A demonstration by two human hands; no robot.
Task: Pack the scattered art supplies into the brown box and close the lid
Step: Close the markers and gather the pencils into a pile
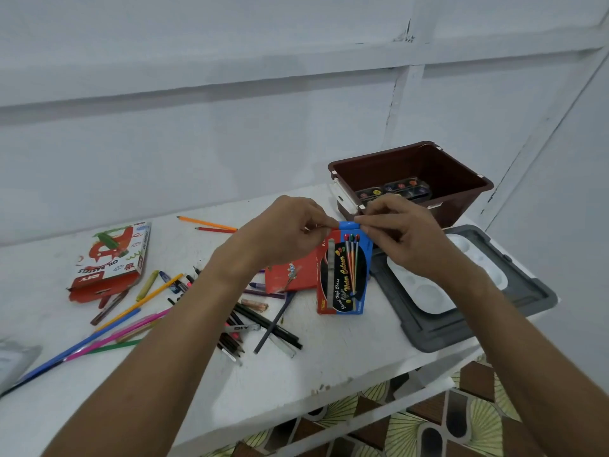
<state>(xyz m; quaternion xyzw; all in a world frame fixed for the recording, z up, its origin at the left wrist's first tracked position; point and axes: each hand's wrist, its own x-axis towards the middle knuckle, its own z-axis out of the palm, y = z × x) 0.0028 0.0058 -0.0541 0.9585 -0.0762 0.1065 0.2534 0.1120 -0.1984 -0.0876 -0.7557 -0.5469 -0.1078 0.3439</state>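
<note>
A blue and red water colour carton [344, 275] stands upright on the white table. My left hand [283, 230] pinches its top flap from the left. From the right, my right hand [400, 232] pinches the same flap. The brown box [461, 199] stands open behind my hands, with paint pots [392, 191] on its floor. Its grey lid [468, 321] lies flat at the right with a white palette [428, 291] on it. An oil pastels carton [112, 258] lies at the left. Several loose pencils and pens [138, 321] are scattered across the middle.
A red carton [290, 275] lies flat behind the water colour carton. Two pencils [207, 224] lie apart near the wall. The table's front edge [329, 413] runs diagonally above a patterned floor. A pale wall rises close behind the table.
</note>
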